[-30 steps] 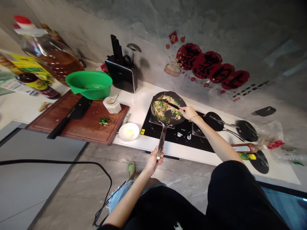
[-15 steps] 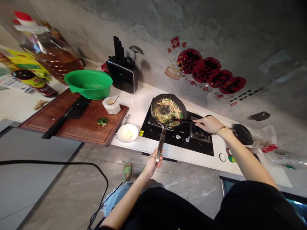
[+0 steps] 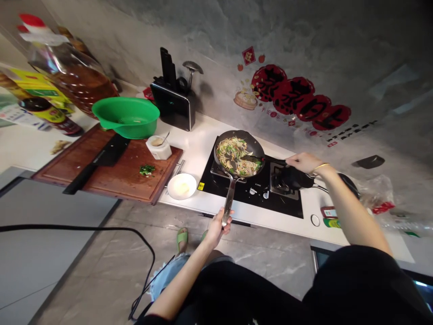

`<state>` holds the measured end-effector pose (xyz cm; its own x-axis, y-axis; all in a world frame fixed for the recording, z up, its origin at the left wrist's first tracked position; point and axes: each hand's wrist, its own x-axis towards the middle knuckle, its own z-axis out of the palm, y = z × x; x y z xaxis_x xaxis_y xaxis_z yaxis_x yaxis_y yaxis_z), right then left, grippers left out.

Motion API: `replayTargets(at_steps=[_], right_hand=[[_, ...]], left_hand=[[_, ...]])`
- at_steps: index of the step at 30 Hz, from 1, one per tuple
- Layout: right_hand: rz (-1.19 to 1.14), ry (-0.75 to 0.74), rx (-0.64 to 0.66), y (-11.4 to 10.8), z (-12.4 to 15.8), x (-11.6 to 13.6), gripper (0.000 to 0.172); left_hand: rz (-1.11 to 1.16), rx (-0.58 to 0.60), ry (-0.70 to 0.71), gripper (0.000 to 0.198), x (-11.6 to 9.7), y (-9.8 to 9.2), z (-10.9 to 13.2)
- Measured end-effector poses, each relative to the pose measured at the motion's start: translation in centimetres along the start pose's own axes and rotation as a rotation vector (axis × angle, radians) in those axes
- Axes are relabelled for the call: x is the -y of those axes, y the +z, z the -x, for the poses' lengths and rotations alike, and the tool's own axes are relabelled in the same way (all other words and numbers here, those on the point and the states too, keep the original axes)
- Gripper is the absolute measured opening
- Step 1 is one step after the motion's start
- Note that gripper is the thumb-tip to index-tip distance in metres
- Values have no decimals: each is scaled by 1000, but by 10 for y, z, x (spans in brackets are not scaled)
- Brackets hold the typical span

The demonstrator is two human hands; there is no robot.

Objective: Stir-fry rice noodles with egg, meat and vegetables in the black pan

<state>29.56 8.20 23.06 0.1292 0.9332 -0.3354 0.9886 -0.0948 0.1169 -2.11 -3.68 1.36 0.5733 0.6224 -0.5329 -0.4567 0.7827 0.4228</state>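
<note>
My left hand (image 3: 218, 227) is closed round the metal handle of a dark frying pan (image 3: 256, 143), which sits on the left burner of the black gas stove (image 3: 223, 187). Shredded vegetables (image 3: 233, 151), pale strands with green pieces, lie in the pan in two heaps. With my right hand (image 3: 304, 161) I grip the far end of a black spatula (image 3: 275, 160), and its head rests among the vegetables at the pan's right side. Beside the stove stands a white bowl (image 3: 174, 189) with something pale yellow in it.
A wooden cutting board (image 3: 98, 180) carries a cleaver (image 3: 111, 151), a green basin (image 3: 125, 113), a white spice jar (image 3: 158, 148) and chopped greens (image 3: 147, 169). Behind stands a knife block (image 3: 174, 106). A small black pot (image 3: 297, 178) is on the right burner. An oil jug (image 3: 74, 67) stands far left.
My right hand has moved up and to the right with the spatula. The vegetables are spread differently in the pan, and the small pot shows more. My left hand keeps its hold.
</note>
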Motion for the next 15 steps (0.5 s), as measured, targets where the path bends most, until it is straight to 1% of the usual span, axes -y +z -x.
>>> replayTargets(at_steps=[2, 3, 4, 5, 6, 8, 10, 13, 15], right_hand=[[6, -25, 31, -18, 14, -14, 28], [35, -43, 64, -22, 18, -15, 28], [77, -51, 78, -22, 21, -13, 29], [117, -54, 86, -17, 22, -8, 30], [140, -53, 75, -7, 22, 0, 32], [118, -20, -2, 23, 20, 18, 38], [18, 62, -84, 64, 19, 37, 42], [-180, 166, -107, 124, 21, 56, 45], [-370, 181, -99, 155, 24, 59, 46]], left_hand=[[7, 5, 0, 54, 0, 0, 0], [8, 6, -1, 54, 0, 0, 0], [7, 7, -1, 54, 0, -1, 0], [5, 8, -1, 54, 0, -1, 0], [3, 7, -1, 54, 0, -1, 0], [-3, -1, 2, 54, 0, -1, 0], [-6, -13, 10, 54, 1, -1, 1], [-10, -21, 7, 53, 0, 0, 1], [-14, -22, -3, 52, 0, 1, 1]])
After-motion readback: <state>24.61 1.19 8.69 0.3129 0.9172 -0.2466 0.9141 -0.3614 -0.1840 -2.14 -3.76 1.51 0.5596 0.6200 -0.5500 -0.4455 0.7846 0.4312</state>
